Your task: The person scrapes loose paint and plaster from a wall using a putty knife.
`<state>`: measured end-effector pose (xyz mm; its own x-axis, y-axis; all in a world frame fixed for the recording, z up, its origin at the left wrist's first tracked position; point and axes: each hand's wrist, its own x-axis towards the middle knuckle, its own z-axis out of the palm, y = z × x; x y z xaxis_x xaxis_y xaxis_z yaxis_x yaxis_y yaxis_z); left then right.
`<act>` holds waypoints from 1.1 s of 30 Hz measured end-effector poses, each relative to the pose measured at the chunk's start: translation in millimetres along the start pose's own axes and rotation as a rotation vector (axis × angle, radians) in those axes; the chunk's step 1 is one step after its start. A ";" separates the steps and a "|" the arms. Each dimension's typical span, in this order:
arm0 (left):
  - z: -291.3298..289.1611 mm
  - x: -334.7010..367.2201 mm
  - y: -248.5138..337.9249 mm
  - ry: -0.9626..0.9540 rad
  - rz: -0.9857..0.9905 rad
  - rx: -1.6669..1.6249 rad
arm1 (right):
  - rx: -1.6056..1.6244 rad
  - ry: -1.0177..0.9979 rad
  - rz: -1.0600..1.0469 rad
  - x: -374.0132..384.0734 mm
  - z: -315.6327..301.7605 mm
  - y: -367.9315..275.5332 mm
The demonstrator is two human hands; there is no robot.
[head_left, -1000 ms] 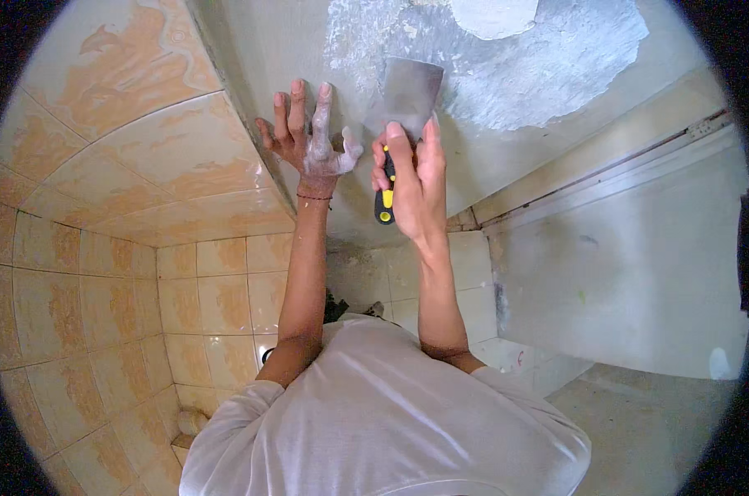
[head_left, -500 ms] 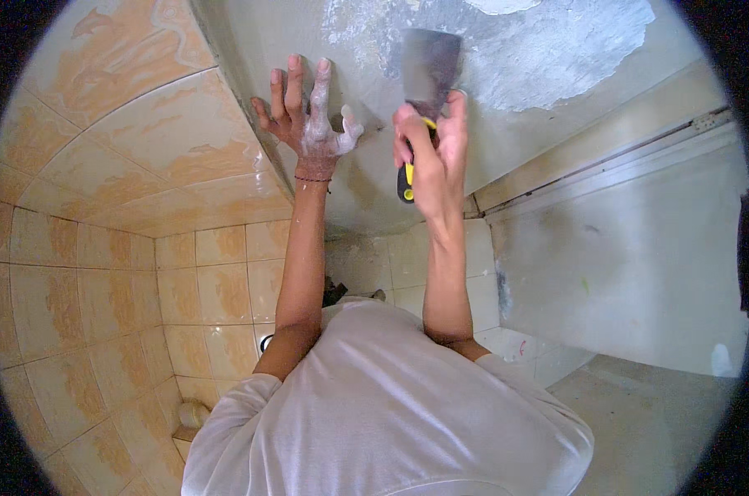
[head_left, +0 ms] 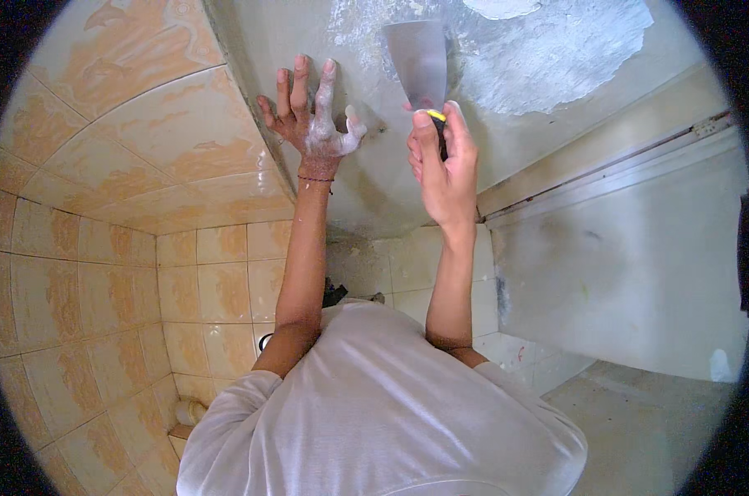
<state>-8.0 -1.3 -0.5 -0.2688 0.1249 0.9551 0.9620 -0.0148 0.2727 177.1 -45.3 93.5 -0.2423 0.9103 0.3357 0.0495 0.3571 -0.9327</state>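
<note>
From where I stand in the room, I see a person in a pale grey shirt (head_left: pixel 382 397) with both bare arms stretched toward a grey wall (head_left: pixel 370 178). The right hand (head_left: pixel 450 169) is closed around a scraper (head_left: pixel 419 62), the thumb and fingers gripping it where the black and yellow handle meets the blade. The scraper points away from the person, its broad, flat metal blade flaring toward the far end. It lies over the left edge of a rough, whitish-blue patch (head_left: pixel 556 62) on the wall; I cannot tell whether the blade's edge touches the surface.

The left hand (head_left: pixel 312 128) is wide open and has hold of nothing. Its fingers are spread, palm toward the wall, and it seems to lean there, to the left of the scraper and well apart from it. White powder coats the index finger and thumb, and a thin dark cord bracelet (head_left: pixel 316 179) circles the wrist.

Cream and orange tiles (head_left: pixel 52 298) cover the surfaces on the left. On the right stands a large, pale, smudged panel (head_left: pixel 622 264), and just beside its upper edge runs a long, light-coloured ledge (head_left: pixel 589 153)
</note>
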 end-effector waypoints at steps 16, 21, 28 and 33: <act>-1.6 0.2 1.0 -0.015 -0.022 -0.012 | -0.012 -0.072 0.072 -5.1 16.7 14.1; -0.9 1.2 3.4 -0.026 -0.021 -0.021 | 0.021 -0.076 0.034 2.5 25.3 8.2; 0.5 0.0 0.3 -0.014 0.012 0.031 | 0.052 -0.061 0.074 -10.4 20.9 -0.6; -0.6 0.0 1.0 -0.023 -0.007 0.019 | 0.057 -0.031 0.032 -6.5 23.9 -5.1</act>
<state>-7.1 -2.0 -0.2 -0.2748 0.1479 0.9501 0.9608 0.0053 0.2771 155.3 -58.1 92.9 -0.2711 0.9139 0.3021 0.0030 0.3146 -0.9492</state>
